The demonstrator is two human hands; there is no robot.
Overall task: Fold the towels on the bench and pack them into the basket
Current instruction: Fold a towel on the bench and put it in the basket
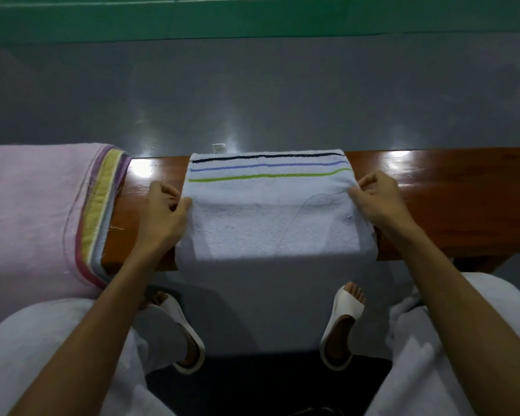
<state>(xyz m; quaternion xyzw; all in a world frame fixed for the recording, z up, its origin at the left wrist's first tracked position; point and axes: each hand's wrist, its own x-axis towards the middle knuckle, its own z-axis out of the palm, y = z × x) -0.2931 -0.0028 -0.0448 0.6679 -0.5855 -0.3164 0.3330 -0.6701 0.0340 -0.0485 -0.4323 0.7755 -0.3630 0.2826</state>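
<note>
Draping towel (270,217), lengthwise across bench (433,190)

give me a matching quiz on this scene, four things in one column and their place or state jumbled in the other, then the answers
Things:
1. white towel
2. pink towel
3. bench
4. sandals

Places or states:
a. glossy brown wood
b. worn by the person
c. pinched at its sides by the left hand and right hand
d. lying at the bench's left end

Pairs: 1-c, 2-d, 3-a, 4-b
</note>
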